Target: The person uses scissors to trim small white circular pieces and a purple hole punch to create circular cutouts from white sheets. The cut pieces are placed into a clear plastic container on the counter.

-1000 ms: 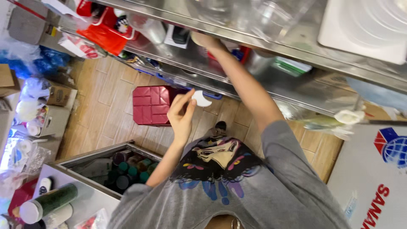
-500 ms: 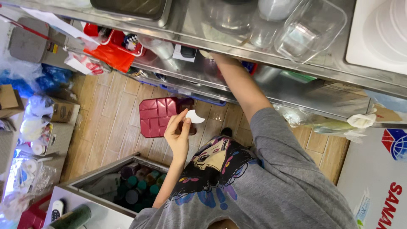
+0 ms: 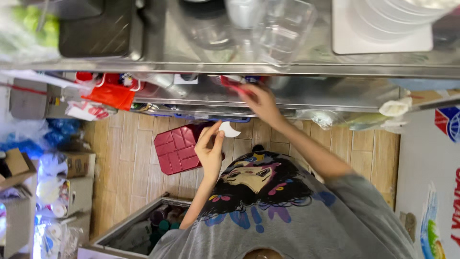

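I see the steel shelf (image 3: 306, 98) filling the top, its contents blurred. My right hand (image 3: 258, 100) reaches onto it at something red; its grip I cannot tell. My left hand (image 3: 211, 148) pinches a small white piece (image 3: 230, 129) above the red stool (image 3: 177, 148).

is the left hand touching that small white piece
Touching. The head view shows the left hand pinching the small white piece between fingertips, no gap visible, above the red stool.
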